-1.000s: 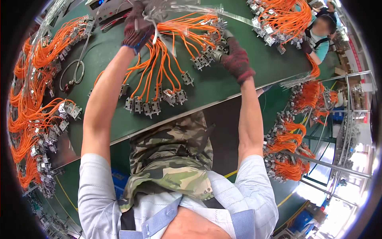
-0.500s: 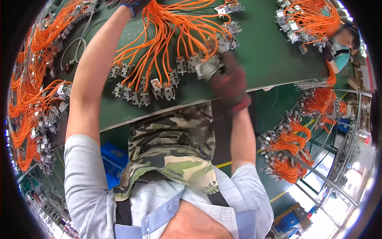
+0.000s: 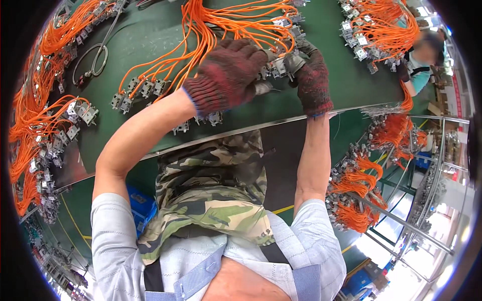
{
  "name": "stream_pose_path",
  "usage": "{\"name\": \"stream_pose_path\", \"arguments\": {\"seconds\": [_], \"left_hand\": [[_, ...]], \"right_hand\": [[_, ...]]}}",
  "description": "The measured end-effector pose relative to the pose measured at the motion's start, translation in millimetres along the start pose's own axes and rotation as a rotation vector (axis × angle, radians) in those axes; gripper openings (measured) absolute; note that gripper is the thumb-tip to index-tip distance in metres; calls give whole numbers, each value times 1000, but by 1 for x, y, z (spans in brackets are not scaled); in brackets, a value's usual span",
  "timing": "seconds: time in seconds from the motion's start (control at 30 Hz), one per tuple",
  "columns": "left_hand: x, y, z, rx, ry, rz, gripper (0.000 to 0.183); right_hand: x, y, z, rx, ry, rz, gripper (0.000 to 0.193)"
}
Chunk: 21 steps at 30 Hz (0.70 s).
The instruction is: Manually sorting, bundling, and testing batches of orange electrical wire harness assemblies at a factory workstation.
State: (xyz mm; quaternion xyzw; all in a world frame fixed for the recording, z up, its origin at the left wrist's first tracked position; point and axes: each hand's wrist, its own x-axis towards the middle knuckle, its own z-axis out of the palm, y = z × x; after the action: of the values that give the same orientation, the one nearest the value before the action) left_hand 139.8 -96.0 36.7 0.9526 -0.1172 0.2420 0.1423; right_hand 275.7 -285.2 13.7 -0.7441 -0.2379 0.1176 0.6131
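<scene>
Both my hands wear dark red knit gloves with greyish fingertips. My left hand (image 3: 228,75) lies across a bundle of orange cables (image 3: 198,30), its fingers curved round a small group of metal connectors (image 3: 275,67) at the cable ends. At the right side of that group, my right hand (image 3: 312,80) is closed, thumb and fingers pinching a connector. The back of my left hand hides part of the cables and some connectors under it. More grey metal connectors (image 3: 146,89) lie fanned out on the green table (image 3: 346,83), left of my left wrist.
More orange cables with connectors (image 3: 384,27) lie at the table's far right, near a person (image 3: 424,60). Others (image 3: 30,135) hang along the left. A grey cable (image 3: 103,50) curls on the tabletop. Cable bundles (image 3: 359,178) hang on a metal rack at right; a blue bin (image 3: 142,205) is below.
My left hand has come down from the top edge to the connectors beside my right hand. My right hand has moved slightly up and right. Connectors at the left of the bundle have shifted left.
</scene>
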Motion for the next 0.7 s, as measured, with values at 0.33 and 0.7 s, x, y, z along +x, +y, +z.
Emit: {"name": "stream_pose_path", "arguments": {"seconds": [0.33, 0.7], "left_hand": [[15, -3, 11, 77, -237, -60, 56], [69, 1, 22, 117, -404, -126, 52]], "right_hand": [[-32, 16, 26, 157, 96, -3, 58], [18, 38, -15, 257, 58, -11, 52]]}}
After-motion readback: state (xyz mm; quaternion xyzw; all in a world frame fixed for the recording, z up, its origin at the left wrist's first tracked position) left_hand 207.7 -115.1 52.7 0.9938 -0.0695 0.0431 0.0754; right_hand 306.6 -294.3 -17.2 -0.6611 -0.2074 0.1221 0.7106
